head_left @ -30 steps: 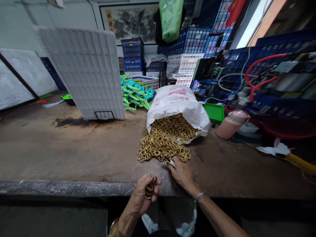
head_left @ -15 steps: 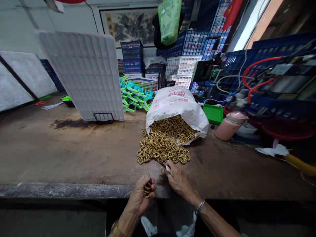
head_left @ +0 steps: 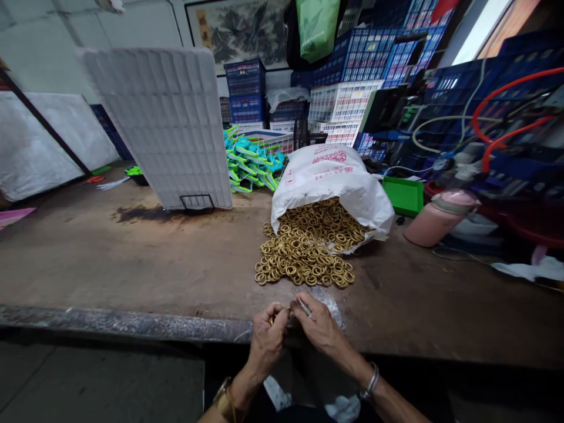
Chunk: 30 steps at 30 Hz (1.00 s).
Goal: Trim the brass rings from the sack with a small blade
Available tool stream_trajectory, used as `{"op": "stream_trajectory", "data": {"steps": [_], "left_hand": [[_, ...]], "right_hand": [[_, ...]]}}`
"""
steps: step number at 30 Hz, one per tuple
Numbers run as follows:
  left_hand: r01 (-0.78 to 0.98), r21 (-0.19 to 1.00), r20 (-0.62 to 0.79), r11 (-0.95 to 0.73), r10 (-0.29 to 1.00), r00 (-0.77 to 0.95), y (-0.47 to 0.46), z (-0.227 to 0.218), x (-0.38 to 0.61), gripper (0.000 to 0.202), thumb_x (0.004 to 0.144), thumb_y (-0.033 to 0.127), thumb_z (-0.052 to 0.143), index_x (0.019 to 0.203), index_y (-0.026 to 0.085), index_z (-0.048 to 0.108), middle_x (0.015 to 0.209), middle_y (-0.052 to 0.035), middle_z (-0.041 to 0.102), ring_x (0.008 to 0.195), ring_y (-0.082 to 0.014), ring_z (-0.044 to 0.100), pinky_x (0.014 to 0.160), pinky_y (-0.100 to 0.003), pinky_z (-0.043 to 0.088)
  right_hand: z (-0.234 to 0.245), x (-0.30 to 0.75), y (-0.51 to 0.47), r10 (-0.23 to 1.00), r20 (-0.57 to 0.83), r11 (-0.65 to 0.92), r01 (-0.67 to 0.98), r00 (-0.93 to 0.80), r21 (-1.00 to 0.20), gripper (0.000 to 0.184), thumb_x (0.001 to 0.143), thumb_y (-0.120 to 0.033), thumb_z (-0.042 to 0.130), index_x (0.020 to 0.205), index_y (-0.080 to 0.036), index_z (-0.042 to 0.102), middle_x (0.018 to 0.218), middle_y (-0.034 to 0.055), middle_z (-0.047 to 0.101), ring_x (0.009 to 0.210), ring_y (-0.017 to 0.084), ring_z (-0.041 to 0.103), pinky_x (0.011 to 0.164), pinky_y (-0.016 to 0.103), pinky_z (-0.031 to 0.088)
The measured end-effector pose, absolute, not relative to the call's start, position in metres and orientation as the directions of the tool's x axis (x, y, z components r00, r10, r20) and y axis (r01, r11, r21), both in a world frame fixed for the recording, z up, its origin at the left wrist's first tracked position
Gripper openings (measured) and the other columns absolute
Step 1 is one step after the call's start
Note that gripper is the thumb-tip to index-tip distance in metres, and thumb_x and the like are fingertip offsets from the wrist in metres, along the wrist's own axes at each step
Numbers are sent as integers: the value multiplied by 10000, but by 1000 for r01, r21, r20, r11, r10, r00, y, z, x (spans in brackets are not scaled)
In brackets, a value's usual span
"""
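Close together at the table's front edge, my two hands meet at the fingertips. My left hand (head_left: 267, 336) is closed around several brass-coloured rings (head_left: 272, 320), mostly hidden by the fingers. In my right hand (head_left: 321, 329) is a slim knife-like tool (head_left: 304, 307) with a pale grip; its tip reaches toward the left fingertips and cannot be made out. Just beyond the hands lies a heap of brass-coloured rings (head_left: 304, 258). It spills from the mouth of a white woven sack (head_left: 330, 170) lying on its side.
A white ribbed panel (head_left: 163, 129) stands upright in a wire holder on the wooden table (head_left: 185, 258). Green and turquoise plastic pieces (head_left: 251, 161) lie behind it. At right are a pink bottle (head_left: 440, 218), a green tray (head_left: 403, 195) and red hoses (head_left: 493, 106). Blue crates (head_left: 244, 94) are stacked behind.
My right hand has drawn back from the edge of the ring heap to my left hand, which has risen and turned. The single ring near the tool's tip no longer lies on the table.
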<state>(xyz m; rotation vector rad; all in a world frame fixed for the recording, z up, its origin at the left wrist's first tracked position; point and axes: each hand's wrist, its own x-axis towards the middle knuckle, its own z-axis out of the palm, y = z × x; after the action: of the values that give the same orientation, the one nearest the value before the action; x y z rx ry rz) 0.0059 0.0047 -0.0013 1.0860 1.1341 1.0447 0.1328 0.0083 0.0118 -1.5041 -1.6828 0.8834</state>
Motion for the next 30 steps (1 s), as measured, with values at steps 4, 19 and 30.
{"op": "stream_trajectory", "data": {"steps": [4,19,30], "left_hand": [[-11,1000,-24,25,989,143,4,7,7,220,742,334,517,636,148,567,575,16,534,543,-94,470,543,-200,366],[-398,789,-317,468,865,389,2,7,4,274,706,407,579,715,162,457,571,44,470,424,-36,409,361,-143,195],[-413,797,-319,441,888,333,4,7,8,312,694,430,592,717,171,420,556,54,472,424,-39,418,354,-136,208]], "right_hand": [[11,131,12,991,-93,-50,386,-92,-921,236,783,-359,387,649,-180,464,563,-44,446,531,96,421,499,205,330],[18,133,14,985,-154,-129,259,-79,-957,174,739,-311,420,642,-176,472,567,-46,473,532,93,422,520,208,338],[0,142,3,984,25,139,667,-177,-732,122,713,-137,363,680,-206,459,578,-29,495,530,106,427,517,215,278]]}}
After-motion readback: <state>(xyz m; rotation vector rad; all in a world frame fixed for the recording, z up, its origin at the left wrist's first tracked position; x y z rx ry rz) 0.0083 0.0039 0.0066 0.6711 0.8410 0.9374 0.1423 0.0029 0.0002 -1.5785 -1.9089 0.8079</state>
